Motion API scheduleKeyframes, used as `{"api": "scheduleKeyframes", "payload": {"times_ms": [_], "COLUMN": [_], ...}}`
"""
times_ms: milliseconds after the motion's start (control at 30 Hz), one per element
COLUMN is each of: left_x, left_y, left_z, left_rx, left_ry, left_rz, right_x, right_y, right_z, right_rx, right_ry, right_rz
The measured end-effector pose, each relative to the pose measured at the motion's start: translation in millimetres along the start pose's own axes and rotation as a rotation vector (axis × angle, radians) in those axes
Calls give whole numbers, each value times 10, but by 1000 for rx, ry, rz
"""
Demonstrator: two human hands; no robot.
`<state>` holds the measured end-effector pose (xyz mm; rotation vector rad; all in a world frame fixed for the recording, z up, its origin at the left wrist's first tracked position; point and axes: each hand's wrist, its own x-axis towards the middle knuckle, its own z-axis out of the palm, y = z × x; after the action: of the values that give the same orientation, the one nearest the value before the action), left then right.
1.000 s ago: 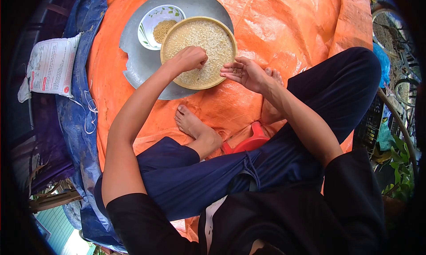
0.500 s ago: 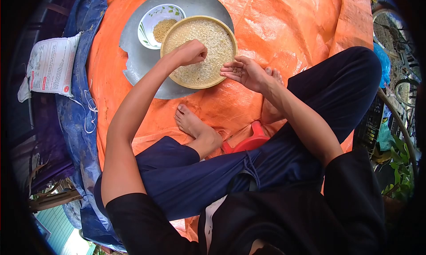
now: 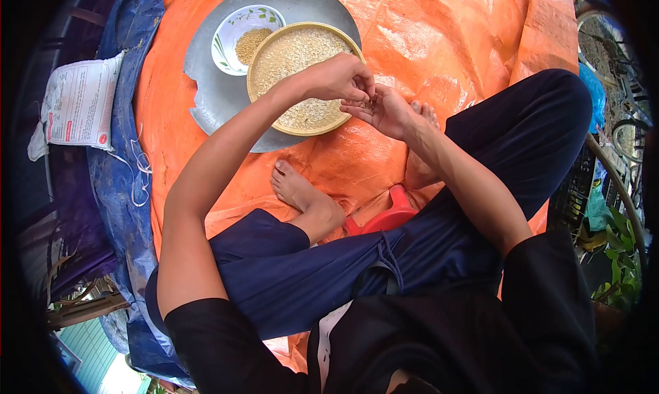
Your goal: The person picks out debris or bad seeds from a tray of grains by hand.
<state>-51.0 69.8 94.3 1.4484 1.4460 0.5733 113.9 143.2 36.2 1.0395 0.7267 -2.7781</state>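
Observation:
A round woven tray of pale rice (image 3: 295,64) sits on a grey metal disc (image 3: 213,92). My left hand (image 3: 340,78) is above the tray's right edge, fingers pinched together over the palm of my right hand (image 3: 384,111). That right hand is cupped palm-up just off the tray's right rim, with a few dark grains in it. A small white floral bowl (image 3: 246,29) of brownish grains stands at the tray's upper left.
I sit cross-legged on an orange tarp (image 3: 439,30), my bare foot (image 3: 302,195) near the tray and a red plastic stool (image 3: 384,219) under me. A white printed sack (image 3: 79,102) lies on blue tarp at left. Bicycle wheels and plants stand at right.
My left hand lifted off the rice in the tray and moved right, bringing its pinched fingers over my right palm. The right hand stayed almost still.

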Motion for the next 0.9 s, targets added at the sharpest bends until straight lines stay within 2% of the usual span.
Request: {"api": "scheduleKeyframes", "payload": {"times_ms": [233, 433, 533, 667, 733, 900], "left_x": [-2, -35, -27, -3, 12, 76], "left_y": [-72, -72, -29, 11, 25, 39], "left_z": [-93, -3, 111, 196, 219, 314], "left_rx": [26, 286, 372, 563, 663, 882], "left_ry": [120, 162, 187, 254, 246, 178], "left_rz": [-81, 31, 118, 256, 262, 366], "right_x": [5, 3, 0, -48, -41, -43], "right_y": [-34, -45, -36, -59, -61, -24], "right_z": [-2, 2, 57, 88, 22, -1], "right_rx": [-18, 54, 104, 224, 252, 256], "right_ry": [-2, -64, -49, -90, -129, -70], "right_rz": [38, 61, -15, 15, 39, 36]}}
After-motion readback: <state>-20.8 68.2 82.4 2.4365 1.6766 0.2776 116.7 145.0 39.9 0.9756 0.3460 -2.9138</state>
